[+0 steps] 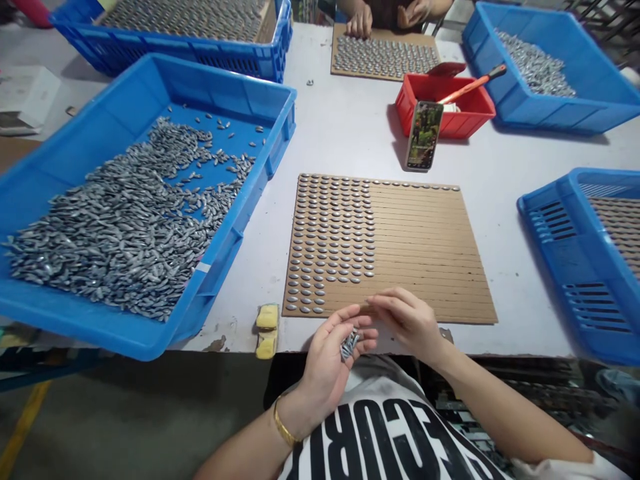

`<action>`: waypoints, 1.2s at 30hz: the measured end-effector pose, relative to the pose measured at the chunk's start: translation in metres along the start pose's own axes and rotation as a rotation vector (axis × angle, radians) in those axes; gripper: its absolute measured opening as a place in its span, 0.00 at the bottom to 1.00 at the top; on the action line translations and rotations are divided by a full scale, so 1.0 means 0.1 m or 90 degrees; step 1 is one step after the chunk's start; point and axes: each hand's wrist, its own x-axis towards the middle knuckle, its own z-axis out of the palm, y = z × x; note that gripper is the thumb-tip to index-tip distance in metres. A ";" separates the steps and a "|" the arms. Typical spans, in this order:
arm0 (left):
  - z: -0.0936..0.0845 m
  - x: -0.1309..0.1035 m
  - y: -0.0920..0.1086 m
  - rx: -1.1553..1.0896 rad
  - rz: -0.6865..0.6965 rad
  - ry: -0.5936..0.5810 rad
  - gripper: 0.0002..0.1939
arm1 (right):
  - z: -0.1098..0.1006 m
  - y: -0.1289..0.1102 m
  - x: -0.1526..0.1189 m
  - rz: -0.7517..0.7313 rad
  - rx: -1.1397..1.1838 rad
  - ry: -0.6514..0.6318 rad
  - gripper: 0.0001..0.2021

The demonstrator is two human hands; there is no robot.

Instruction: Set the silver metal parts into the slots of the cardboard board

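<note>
Palm up at the table's front edge, my left hand (pixel 335 350) cups a small pile of grey metal pieces (pixel 350 343). My right hand (pixel 410 320) is beside it, thumb and fingertips pinched together over the front edge of a cardboard sheet (pixel 425 240); what they pinch is too small to make out. Rows of oval grey pieces (pixel 335 227) cover the sheet's left part, and one row runs along its far edge. The right part shows bare lined cardboard.
A blue tray (pixel 225 247) of loose pieces lies left, blue crates (pixel 565 233) right and back left. A phone (pixel 424 137) leans on a red box (pixel 473 123). Yellow pads (pixel 267 331) lie at the front edge. Another person's hands (pixel 360 20) work at a far sheet.
</note>
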 end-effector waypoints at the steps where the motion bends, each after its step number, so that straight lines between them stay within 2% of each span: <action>1: 0.01 -0.01 0.00 -0.015 -0.004 0.004 0.14 | 0.01 0.06 0.03 -0.003 -0.035 0.017 0.12; 3: 0.02 -0.02 0.01 -0.039 -0.011 0.013 0.13 | 0.02 0.18 0.08 -0.018 -0.112 0.022 0.13; 8: 0.04 -0.04 0.02 -0.025 -0.032 0.019 0.08 | 0.06 0.31 0.15 -0.058 -0.241 -0.058 0.13; 16: 0.01 -0.03 0.03 0.010 -0.028 0.023 0.14 | 0.04 0.30 0.18 -0.065 -0.276 -0.086 0.14; 21: 0.00 -0.02 0.04 -0.011 -0.012 0.031 0.12 | -0.06 0.08 0.19 -0.020 -0.129 -0.027 0.13; 24: -0.01 0.00 0.03 -0.047 0.014 0.028 0.09 | -0.10 -0.15 0.17 -0.028 -0.027 -0.066 0.12; 28: -0.03 0.01 0.01 -0.048 0.034 0.030 0.08 | -0.03 -0.32 0.16 -0.058 -0.082 -0.111 0.11; 32: -0.04 0.00 0.01 -0.041 0.021 0.026 0.10 | 0.05 -0.31 0.16 -0.081 -0.117 -0.114 0.09; 36: -0.03 -0.04 0.02 -0.031 0.015 0.022 0.10 | 0.06 -0.32 0.15 -0.119 -0.120 -0.160 0.13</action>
